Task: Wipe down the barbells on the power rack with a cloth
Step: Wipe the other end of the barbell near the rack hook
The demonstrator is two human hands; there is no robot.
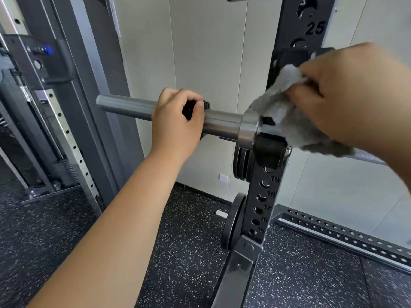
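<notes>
The left hand (178,125) is curled round a black collar (189,111) (a clamp, prob.) on the sleeve of the barbell (222,123). The right hand (347,96) pinches a bunched grey cloth (282,107) betw. thumb and fingertips. The cloth is draped over the bar just inboard of the sleeve shoulder, where the bar is carried by a J-hook (269,150) on the rack upright (262,196). The barbell lies roughly level, sleeve end toward the person's left, w/ no plates loaded on the visible sleeve. Handling, as judged: the bar is taken to be heavy, stiff steel, smooth and fairly slick on the sleeve, which prob. spins. It is thus best steadied at the sleeve or collar w/ one hand while it is rubbed w/ the other, and it need not be lifted off the hook. The cloth is judged light, soft and limp, so it is best wrapped round the bar and gripped through, not held by a corner. The collar may slide if it is not locked; that cannot be told. Count: 1 barbell in view, 1 cloth, 1 collar, 1 J-hook, 1 numbered upright close by, 2 hands. Plates (241,163) are stored behind the upright: a stack of approx. 3 up high (edges blurred, not certain) and 1 lower down, near the speckled floor (189,252).
</notes>
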